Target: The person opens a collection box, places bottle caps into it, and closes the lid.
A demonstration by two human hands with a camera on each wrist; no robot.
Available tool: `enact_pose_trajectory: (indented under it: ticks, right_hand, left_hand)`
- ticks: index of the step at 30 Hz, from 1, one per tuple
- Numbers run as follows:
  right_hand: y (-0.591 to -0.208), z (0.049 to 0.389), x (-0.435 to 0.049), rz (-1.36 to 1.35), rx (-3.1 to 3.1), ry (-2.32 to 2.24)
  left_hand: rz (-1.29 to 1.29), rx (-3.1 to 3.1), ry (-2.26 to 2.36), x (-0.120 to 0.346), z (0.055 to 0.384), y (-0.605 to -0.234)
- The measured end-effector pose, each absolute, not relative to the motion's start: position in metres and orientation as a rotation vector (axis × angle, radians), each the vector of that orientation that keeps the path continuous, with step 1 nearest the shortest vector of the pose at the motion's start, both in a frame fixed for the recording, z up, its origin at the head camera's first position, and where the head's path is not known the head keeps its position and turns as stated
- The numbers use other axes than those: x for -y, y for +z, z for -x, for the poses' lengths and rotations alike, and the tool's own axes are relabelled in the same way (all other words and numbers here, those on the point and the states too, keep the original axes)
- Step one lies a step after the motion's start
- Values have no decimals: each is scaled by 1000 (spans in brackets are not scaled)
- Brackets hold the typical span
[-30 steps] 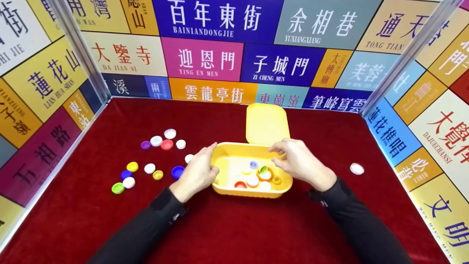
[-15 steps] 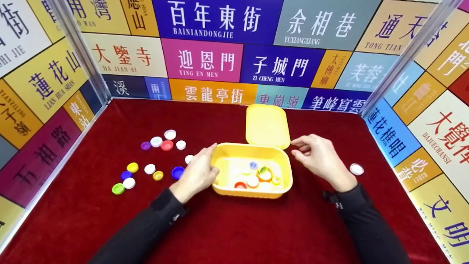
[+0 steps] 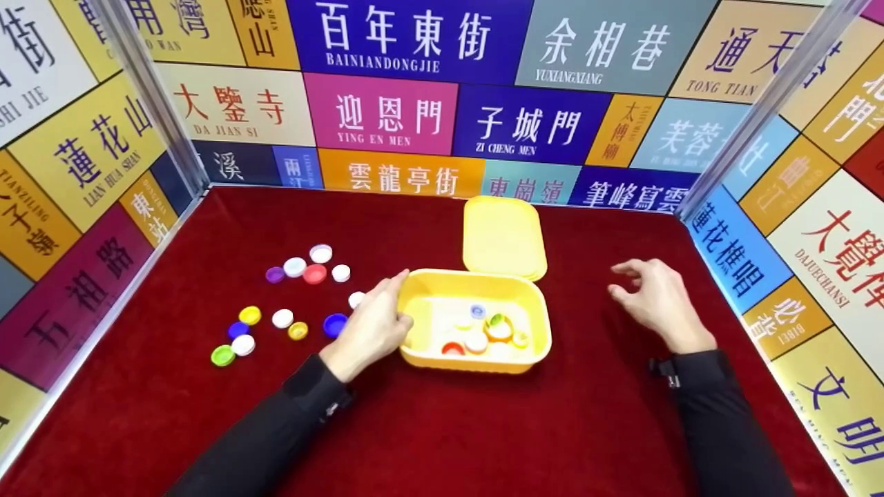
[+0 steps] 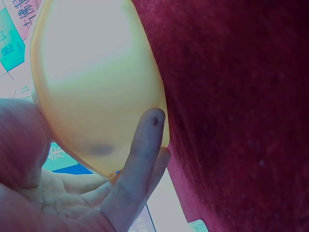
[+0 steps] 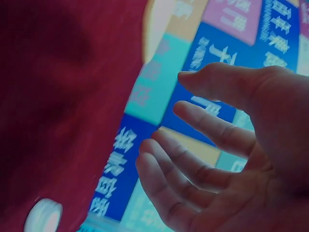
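Observation:
In the head view a yellow plastic box [image 3: 476,367] stands on the red cloth with several bottle caps inside, among them a red cap [image 3: 453,348] and a blue cap [image 3: 478,311]. My left hand [image 3: 373,321] grips its left end, thumb and fingers spread along the wall. Seen from the left wrist, fingers and thumb lie either side of the box's end [image 4: 96,96]. Out to the right, my right hand [image 3: 659,300] hovers with fingers loosely bent and nothing in them. A white cap [image 3: 673,318] lies just beyond it, and shows low in the right wrist view.
A yellow lid [image 3: 504,238] lies flat behind the box. Loose caps are scattered on the left, including a green cap [image 3: 222,355], a purple cap [image 3: 275,274] and a dark blue cap [image 3: 335,324] beside my left hand. Printed panels [image 3: 387,114] wall the back and sides.
My right hand has come out from over the box and moved right, toward the lone white cap. The left hand and box have stayed in place.

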State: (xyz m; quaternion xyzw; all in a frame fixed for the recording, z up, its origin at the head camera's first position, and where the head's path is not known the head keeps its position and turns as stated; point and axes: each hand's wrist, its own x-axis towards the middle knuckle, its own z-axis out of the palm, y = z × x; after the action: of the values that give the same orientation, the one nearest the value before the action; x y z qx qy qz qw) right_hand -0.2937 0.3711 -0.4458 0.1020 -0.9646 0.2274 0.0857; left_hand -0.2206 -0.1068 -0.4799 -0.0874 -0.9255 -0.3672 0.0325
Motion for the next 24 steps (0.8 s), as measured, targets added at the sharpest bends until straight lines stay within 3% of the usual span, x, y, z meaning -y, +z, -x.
enact_pose_trajectory:
  ticks: [24]
  right_hand:
    - [-474, 298, -437, 139, 3098, 580]
  left_hand:
    - [269, 2844, -1118, 107, 223, -482]
